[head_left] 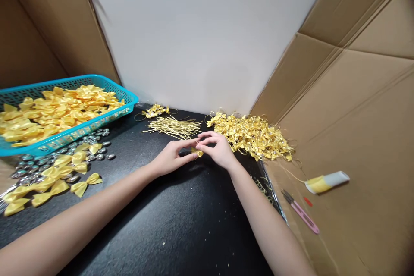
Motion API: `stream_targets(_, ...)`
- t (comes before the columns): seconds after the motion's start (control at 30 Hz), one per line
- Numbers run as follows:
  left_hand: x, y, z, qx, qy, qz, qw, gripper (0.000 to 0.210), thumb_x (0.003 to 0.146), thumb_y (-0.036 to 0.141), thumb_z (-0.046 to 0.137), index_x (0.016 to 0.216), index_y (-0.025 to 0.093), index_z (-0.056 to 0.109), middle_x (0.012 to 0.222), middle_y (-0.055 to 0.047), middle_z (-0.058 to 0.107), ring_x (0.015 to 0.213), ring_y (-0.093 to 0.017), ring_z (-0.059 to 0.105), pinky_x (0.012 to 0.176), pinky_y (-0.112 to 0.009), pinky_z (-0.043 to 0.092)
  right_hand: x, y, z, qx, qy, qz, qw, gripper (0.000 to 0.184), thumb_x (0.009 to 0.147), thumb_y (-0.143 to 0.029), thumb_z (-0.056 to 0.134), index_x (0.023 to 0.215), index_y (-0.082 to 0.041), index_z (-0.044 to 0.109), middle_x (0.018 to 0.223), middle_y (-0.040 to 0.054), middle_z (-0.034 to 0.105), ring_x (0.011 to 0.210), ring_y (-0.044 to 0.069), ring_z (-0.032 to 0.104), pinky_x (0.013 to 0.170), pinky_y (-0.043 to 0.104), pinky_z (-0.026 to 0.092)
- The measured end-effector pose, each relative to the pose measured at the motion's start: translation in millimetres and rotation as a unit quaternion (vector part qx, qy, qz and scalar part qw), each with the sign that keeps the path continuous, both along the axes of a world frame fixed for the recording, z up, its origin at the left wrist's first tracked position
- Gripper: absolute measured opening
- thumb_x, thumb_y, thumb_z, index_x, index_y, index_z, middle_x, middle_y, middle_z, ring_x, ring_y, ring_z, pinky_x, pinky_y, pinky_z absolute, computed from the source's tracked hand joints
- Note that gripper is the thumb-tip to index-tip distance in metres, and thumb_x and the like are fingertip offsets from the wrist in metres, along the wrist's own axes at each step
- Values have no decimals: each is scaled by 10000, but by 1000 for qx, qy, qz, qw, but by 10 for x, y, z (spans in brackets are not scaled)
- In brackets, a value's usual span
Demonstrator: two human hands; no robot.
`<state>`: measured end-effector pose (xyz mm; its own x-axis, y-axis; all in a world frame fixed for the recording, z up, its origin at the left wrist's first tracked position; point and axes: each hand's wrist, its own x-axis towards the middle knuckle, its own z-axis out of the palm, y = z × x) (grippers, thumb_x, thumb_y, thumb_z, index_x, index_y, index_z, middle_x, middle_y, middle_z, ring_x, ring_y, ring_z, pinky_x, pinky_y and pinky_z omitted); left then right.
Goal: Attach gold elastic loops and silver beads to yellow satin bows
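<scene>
Both hands meet over the middle of the black table (pixel 194 207). A yellow ribbon bow (pixel 198 152), mostly covered by fingers, is pinched between the thumb and fingers of my left hand (pixel 173 155). Fingertips of my right hand (pixel 217 148) are closed right at the bow, around something thin that is too small to make out. Just behind the hands lies a bunch of gold ties (pixel 174 127). To their right, a heap of yellow bows with gold loops (pixel 255 136) reaches toward the wall.
A blue plastic basket (pixel 129 99) full of yellow bows stands at the left. Shiny beads (pixel 35 164) and loose bows (pixel 58 187) lie before it. On cardboard at the right are pink-handled thread snips (pixel 304 215) and a thread spool (pixel 326 182). Cardboard and a white wall (pixel 207 30) enclose the table.
</scene>
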<state>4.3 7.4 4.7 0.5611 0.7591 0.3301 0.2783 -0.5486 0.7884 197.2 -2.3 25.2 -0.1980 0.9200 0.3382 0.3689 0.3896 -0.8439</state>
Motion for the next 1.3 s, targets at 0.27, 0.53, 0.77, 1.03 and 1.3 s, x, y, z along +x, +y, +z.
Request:
stream_targets(0.27,26,-46,7,-159,-168,-26,973,473,785,365,707,1219,186,650,1253,-130,673,1161,-278,617,1015,-453,462,80,-11,83,18,-48,-26,998,106,689,-146,781,647,-240,758,954,40,742,946,209,653,932,413,460)
stream_targets(0.53,4,28,60,-229,-157,48,959,238,732,404,726,730,166,707,772,-42,750,781,-185,664,813,-326,498,58,-35,19,-119,20,45,992,207,674,-344,787,794,-175,790,758,68,773,712,207,714,706,334,545)
stream_targets(0.77,32,7,109,-243,-42,22,969,214,774,364,633,824,160,673,663,-14,720,668,-161,641,650,-271,453,47,-59,57,-145,52,64,986,161,652,-287,790,782,-192,791,739,46,771,665,175,704,665,304,557)
stream_targets(1.03,11,-28,136,-204,77,15,976,174,790,341,595,818,178,653,620,-3,730,610,-167,662,610,-253,434,78,-95,170,-148,39,74,985,118,658,-261,782,760,-202,785,663,25,745,603,153,674,614,297,554)
stream_targets(1.3,63,-125,153,-66,168,32,983,149,742,297,648,838,195,699,706,4,719,567,-146,595,559,-238,388,168,-92,264,-130,52,48,989,71,667,-242,770,732,-215,767,661,9,734,626,152,676,675,329,561)
